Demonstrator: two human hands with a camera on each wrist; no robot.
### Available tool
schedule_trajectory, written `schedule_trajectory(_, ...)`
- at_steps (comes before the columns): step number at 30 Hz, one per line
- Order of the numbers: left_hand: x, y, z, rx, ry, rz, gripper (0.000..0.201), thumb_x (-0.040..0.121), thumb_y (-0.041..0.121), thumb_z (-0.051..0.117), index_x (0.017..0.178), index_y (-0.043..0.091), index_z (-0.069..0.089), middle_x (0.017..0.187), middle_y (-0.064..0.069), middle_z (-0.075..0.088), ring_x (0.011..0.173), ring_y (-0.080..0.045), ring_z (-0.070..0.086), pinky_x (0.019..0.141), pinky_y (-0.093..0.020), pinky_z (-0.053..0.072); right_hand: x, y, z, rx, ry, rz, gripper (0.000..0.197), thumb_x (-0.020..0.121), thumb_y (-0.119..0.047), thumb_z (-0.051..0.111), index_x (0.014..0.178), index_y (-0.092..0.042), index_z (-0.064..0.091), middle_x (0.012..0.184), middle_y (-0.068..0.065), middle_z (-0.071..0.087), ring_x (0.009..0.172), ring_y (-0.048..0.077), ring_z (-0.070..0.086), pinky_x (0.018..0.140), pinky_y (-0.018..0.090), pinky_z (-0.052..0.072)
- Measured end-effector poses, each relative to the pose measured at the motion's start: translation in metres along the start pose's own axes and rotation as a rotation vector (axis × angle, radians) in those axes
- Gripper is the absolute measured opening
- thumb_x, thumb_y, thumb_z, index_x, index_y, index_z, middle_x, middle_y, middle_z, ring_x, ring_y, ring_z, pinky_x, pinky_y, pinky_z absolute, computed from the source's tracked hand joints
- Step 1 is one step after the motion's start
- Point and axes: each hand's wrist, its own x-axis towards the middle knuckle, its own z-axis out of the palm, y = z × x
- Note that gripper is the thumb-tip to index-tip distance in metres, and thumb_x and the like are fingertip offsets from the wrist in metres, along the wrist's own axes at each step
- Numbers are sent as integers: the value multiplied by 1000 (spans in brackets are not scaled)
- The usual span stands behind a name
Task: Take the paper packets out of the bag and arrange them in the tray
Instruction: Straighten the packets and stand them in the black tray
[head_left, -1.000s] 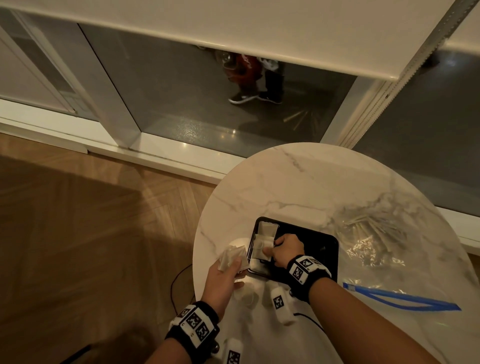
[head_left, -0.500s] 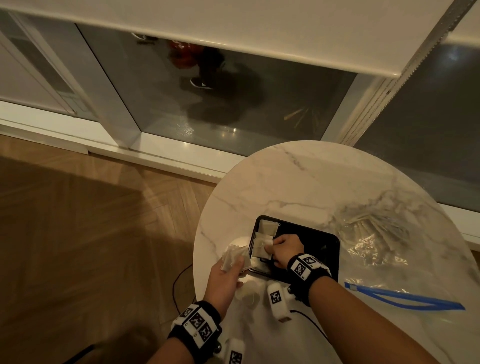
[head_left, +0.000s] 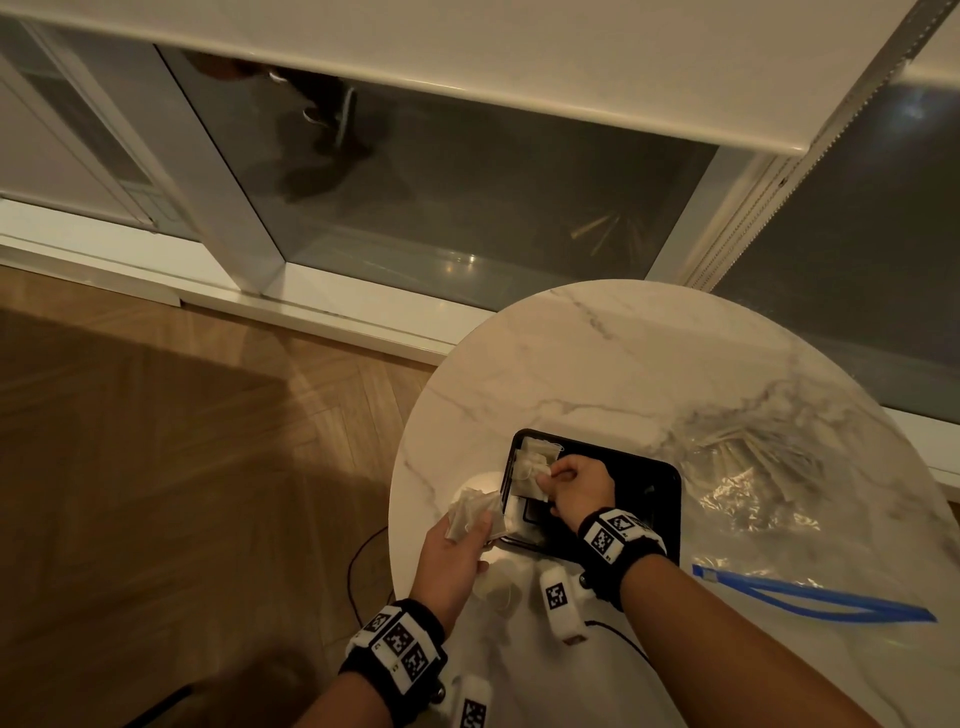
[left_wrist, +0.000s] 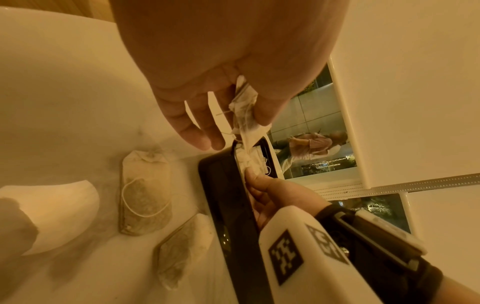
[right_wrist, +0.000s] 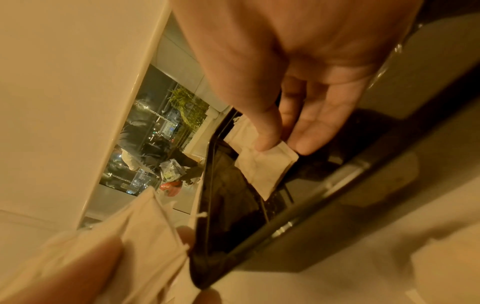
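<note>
Right hand (head_left: 576, 486) farther up tray (head_left: 660, 499) (slightly)

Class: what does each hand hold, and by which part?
Right hand pinches one paper packet by its corner over the tray; left hand grips several packets near one end.

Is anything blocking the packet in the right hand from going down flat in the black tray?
Nothing visible does. The right hand pinches a packet already inside the tray, beside the packets already there.
</note>
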Motion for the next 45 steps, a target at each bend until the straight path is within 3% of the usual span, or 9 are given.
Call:
schedule_trajectory(11, 0, 0, 4, -16, -3, -6, 15, 99, 27, 61, 111, 27, 72, 105, -6, 76, 102, -28, 69, 75, -33, 53, 2, 1, 1, -5, 37, -26, 26, 73, -14, 86, 76, -20, 61, 74, 2, 67, 73, 22, 70, 72, 45, 61)
schedule_trajectory(15, 1, 0, 4, -22, 0, -12, 15, 99, 26, 61, 111, 27, 71, 105, -6, 76, 106, -31, 68, 77, -35, 53, 2, 2, 2, 17, 55, -12, 35, 69, -18, 89, 84, -23, 57, 78, 1, 67, 76, 21, 69, 74, 45, 61)
schedule_trajectory(21, 1, 0, 5, -8, -1, -3, 15, 100, 27, 60, 111, 28, 71, 103, -2, 77, 105, -30, 68, 77, -35, 54, 4, 0, 0, -13, 89, -17, 40, 77, -31, 83, 109, -13, 67, 94, 4, 72, 92, 22, 68, 87, 37, 56)
schedule_trajectory(31, -2, 2, 5, 20, -12, 4, 17, 101, 25, 59, 112, 27, 70, 102, 1, 77, 101, -23, 70, 77, -34, 54, 7, 0, 2, -42, 47, -13, 23, 94, -25, 64, 109, -10, 73, 106, 8, 72, 103, 26, 65, 90, 29, 48)
schedule_trajectory(39, -6, 5, 4, 3, -23, 20, 17, 101, 22, 58, 111, 26, 71, 97, 5, 78, 85, -6, 72, 67, -24, 56, 9, 1, 5, -132, -17, -22, 18, 95, -23, 59, 90, -9, 69, 89, 9, 68, 89, 28, 64, 79, 31, 50)
schedule_trajectory(42, -5, 4, 4, 16, -8, 14, 16, 101, 24, 59, 111, 27, 71, 98, 2, 78, 89, -12, 71, 71, -29, 54, 8, 1, 3, -187, -36, -43, 19, 93, -21, 61, 89, -5, 69, 88, 12, 69, 87, 28, 64, 79, 32, 49)
schedule_trajectory(45, -4, 2, 3, 24, -1, 9, 16, 100, 25, 59, 111, 28, 71, 99, 3, 78, 95, -18, 71, 76, -35, 54, 6, 0, 2, -175, -23, -48, 12, 88, -22, 70, 93, -12, 66, 94, 8, 69, 91, 25, 64, 82, 29, 49)
